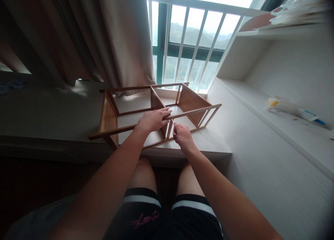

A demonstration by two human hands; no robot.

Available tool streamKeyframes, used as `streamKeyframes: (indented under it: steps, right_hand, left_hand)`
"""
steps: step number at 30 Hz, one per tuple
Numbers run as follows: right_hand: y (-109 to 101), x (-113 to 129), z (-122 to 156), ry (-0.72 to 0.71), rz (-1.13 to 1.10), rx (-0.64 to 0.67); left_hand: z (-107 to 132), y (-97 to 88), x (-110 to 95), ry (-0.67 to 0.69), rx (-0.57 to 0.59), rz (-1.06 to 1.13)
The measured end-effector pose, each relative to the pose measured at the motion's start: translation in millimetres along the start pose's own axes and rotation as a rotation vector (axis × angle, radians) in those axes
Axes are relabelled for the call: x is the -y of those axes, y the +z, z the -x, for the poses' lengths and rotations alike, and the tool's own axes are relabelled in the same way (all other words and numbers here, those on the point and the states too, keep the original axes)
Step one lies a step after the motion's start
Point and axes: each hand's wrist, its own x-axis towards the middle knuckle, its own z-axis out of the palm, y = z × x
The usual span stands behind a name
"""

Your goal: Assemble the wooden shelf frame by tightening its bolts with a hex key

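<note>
A brown wooden shelf frame (pixel 122 111) lies on its side on a pale desk (pixel 65 111) in front of me. My left hand (pixel 153 120) rests on the frame's front rail near its middle divider, fingers curled over the rail. My right hand (pixel 182 137) is just below and to the right of it, pinched closed on a small thin tool (pixel 173 122) whose tip points at the rail. I cannot make out what kind of tool it is.
A beige curtain (pixel 122 38) hangs behind the frame, beside a window with white bars (pixel 193 41). To the right, a white wall shelf (pixel 287 128) carries a tube and small items. My knees in black shorts sit under the desk edge.
</note>
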Motion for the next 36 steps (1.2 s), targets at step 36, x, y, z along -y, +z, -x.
streamKeyframes:
  steps: [36]
  right_hand:
    - [-7,14,9,0.256,-0.648,0.394]
  left_hand:
    - [-1,1.3,1,0.004,-0.021,-0.001]
